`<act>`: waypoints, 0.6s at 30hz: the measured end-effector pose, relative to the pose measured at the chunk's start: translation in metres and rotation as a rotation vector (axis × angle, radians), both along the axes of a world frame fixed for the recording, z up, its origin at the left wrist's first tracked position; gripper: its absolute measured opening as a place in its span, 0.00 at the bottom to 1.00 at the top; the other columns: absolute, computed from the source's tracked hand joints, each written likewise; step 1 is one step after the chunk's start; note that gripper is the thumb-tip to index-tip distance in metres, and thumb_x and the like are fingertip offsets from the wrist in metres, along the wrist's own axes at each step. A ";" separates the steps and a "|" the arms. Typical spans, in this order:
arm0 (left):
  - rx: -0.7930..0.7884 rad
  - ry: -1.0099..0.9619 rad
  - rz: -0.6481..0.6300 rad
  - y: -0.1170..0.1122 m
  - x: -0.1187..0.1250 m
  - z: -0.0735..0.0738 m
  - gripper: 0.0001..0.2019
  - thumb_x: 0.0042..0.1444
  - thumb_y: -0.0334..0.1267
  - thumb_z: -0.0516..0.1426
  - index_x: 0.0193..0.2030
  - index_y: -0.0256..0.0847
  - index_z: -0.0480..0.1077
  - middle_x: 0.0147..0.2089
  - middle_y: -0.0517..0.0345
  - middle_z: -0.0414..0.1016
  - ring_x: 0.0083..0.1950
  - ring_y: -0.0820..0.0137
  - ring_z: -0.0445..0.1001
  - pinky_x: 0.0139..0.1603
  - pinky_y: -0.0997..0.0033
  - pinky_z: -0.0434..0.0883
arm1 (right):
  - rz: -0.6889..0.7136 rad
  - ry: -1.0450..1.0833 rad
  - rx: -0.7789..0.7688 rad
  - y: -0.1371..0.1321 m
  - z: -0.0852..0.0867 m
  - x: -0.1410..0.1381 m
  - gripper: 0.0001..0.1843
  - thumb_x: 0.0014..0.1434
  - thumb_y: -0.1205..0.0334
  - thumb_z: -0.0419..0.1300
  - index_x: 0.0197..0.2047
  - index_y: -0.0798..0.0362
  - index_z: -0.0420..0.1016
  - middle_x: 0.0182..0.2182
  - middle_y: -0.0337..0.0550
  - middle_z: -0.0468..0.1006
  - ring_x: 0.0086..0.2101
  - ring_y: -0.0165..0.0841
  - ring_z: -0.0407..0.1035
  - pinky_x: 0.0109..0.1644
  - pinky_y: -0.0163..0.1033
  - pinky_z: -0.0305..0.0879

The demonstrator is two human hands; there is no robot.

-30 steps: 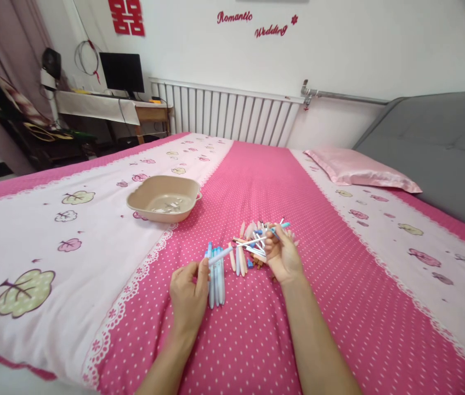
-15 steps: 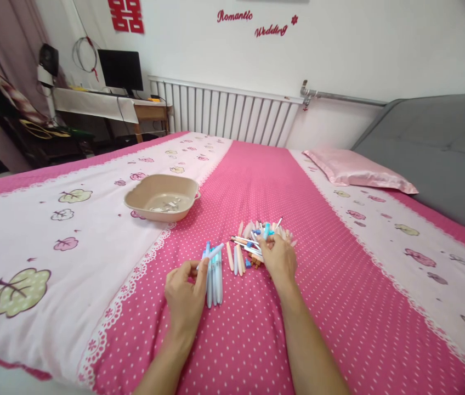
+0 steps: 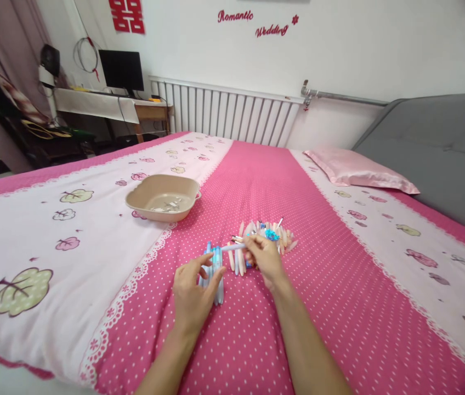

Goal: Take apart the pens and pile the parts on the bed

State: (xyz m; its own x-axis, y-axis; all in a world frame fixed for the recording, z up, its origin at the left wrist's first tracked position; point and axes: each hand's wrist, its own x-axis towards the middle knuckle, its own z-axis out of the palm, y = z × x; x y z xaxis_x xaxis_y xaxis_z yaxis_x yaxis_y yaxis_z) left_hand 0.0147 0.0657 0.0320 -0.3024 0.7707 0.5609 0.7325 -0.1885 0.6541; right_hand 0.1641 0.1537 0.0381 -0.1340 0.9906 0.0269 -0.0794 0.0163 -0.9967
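A loose pile of pink, white and blue pens [image 3: 271, 235] lies on the pink dotted bedspread [image 3: 257, 186]. Beside it a row of blue pens [image 3: 216, 262] lies side by side. My left hand [image 3: 195, 296] rests over the near end of that row, fingers stretched out on the pens. My right hand [image 3: 263, 260] is closed in a pinch on a thin white pen part [image 3: 234, 247] that points left toward the blue row. A few pink pens [image 3: 236, 262] lie between the row and the pile.
A beige plastic basin [image 3: 162, 197] with small pieces inside sits to the far left on the bed. A pink pillow [image 3: 359, 171] lies far right by a grey headboard [image 3: 446, 148]. A radiator [image 3: 224, 112] and a desk with a monitor [image 3: 121, 68] stand behind.
My left hand has laid down the blue pen it held and now spreads flat on the row. My right hand has moved left from the pile with a thin white piece.
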 end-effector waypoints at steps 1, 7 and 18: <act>-0.016 -0.015 0.031 0.001 -0.001 -0.001 0.17 0.49 0.48 0.56 0.42 0.41 0.69 0.31 0.58 0.73 0.32 0.70 0.70 0.39 0.67 0.65 | -0.152 -0.057 0.019 0.005 -0.002 0.007 0.18 0.47 0.46 0.58 0.29 0.55 0.70 0.14 0.33 0.65 0.14 0.25 0.58 0.18 0.31 0.53; -0.246 0.043 0.254 0.002 -0.005 -0.004 0.15 0.48 0.51 0.54 0.33 0.40 0.68 0.32 0.56 0.73 0.34 0.65 0.71 0.35 0.67 0.64 | -0.658 -0.742 0.345 0.018 -0.007 0.033 0.14 0.50 0.53 0.56 0.32 0.55 0.74 0.29 0.48 0.74 0.32 0.38 0.66 0.38 0.41 0.59; -0.520 0.336 0.246 -0.001 -0.005 0.001 0.18 0.55 0.46 0.45 0.33 0.38 0.72 0.30 0.47 0.76 0.32 0.59 0.73 0.32 0.65 0.61 | -0.492 -0.648 0.599 0.004 -0.004 0.004 0.09 0.53 0.60 0.54 0.32 0.53 0.73 0.32 0.46 0.74 0.37 0.37 0.65 0.45 0.43 0.57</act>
